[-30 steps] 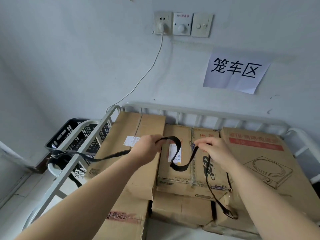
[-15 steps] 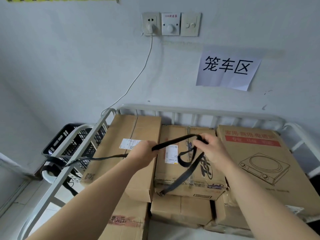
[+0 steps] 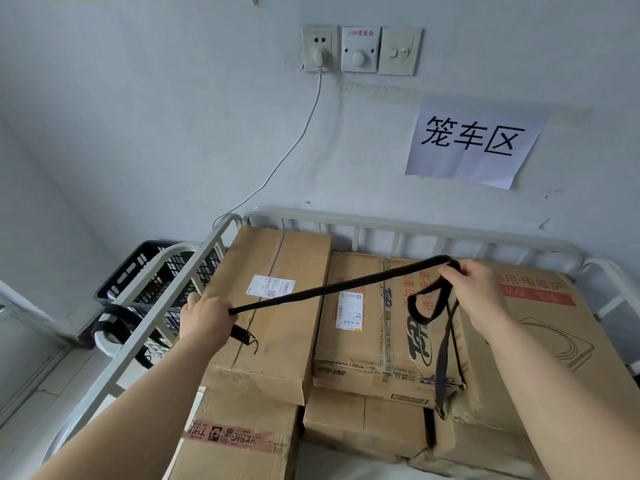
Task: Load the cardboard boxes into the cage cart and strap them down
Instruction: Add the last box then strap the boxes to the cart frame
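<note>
Several cardboard boxes fill the white cage cart [image 3: 408, 227]: a left box [image 3: 277, 271], a middle box [image 3: 374, 327] and a right box [image 3: 540, 327] on top, others below. A black strap [image 3: 332, 289] stretches taut over them between my hands. My left hand [image 3: 207, 318] grips one end, where a metal hook [image 3: 247, 336] hangs just below the fist. My right hand [image 3: 479, 292] holds the strap higher up, with a loop and a long tail dangling down over the boxes' front.
A black plastic crate [image 3: 138, 271] stands left of the cart beyond its side rail [image 3: 138, 341], where another black strap [image 3: 117, 315] is wound. On the wall are a socket with a white cable [image 3: 294, 147] and a paper sign [image 3: 474, 140].
My hands have moved apart and the strap has gone from a slack loop to a taut line. The hook end has come up into my left hand. The right hand rose slightly.
</note>
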A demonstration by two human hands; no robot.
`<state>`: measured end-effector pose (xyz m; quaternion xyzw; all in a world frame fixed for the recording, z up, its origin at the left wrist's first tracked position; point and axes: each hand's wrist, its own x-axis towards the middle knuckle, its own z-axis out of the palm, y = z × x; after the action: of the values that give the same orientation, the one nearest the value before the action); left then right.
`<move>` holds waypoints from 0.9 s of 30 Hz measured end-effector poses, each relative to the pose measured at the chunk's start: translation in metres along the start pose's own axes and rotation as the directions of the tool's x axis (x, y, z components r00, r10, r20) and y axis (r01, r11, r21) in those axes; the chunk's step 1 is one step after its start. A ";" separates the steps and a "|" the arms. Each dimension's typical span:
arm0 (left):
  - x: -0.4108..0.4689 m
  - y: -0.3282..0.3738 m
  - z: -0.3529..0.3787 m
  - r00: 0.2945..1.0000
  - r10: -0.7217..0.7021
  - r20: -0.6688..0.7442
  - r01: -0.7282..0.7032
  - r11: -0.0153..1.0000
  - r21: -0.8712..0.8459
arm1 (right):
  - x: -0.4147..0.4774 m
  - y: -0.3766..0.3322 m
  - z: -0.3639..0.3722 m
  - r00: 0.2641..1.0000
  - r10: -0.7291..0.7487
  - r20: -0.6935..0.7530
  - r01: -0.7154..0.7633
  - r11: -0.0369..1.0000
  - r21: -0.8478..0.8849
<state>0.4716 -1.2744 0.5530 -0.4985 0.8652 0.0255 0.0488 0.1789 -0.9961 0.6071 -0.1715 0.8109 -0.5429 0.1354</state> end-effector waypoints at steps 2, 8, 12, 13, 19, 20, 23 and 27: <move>0.001 -0.007 -0.001 0.996 -0.087 0.037 0.090 0.992 -0.093 | 0.005 -0.002 -0.001 1.000 -0.004 0.000 0.004 0.999 -0.042; 0.002 -0.014 0.002 0.972 -0.206 0.117 0.237 0.829 -0.506 | 0.015 -0.012 0.014 1.000 -0.013 -0.008 0.013 0.998 -0.056; 0.009 -0.015 0.000 0.973 -0.198 0.115 0.221 0.684 -0.695 | 0.031 -0.025 0.020 0.997 -0.064 -0.040 0.060 0.995 -0.077; 0.010 -0.014 -0.003 0.970 -0.202 0.132 0.231 0.620 -0.750 | 0.037 -0.029 0.023 0.996 -0.079 -0.028 0.077 0.994 -0.074; 0.024 0.008 -0.017 0.943 -0.288 0.167 0.230 0.201 -0.952 | 0.058 -0.052 0.067 0.988 -0.124 0.092 0.127 0.992 -0.025; 0.029 0.012 -0.018 0.942 -0.285 0.176 0.225 0.149 -0.963 | 0.061 -0.053 0.078 0.984 -0.127 0.125 0.133 0.990 -0.037; 0.050 0.024 -0.017 0.940 -0.228 0.253 0.244 -0.066 -0.967 | 0.065 -0.051 0.114 0.962 -0.124 0.242 0.164 0.975 -0.152; 0.082 0.031 -0.007 0.914 -0.189 0.359 0.317 -0.222 -0.922 | 0.070 -0.040 0.160 0.938 -0.100 0.333 0.184 0.955 -0.233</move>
<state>0.4034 -1.3302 0.5503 -0.5217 0.4158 0.6801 -0.3039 0.1852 -1.1733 0.5818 -0.3316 0.8280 -0.4052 0.2006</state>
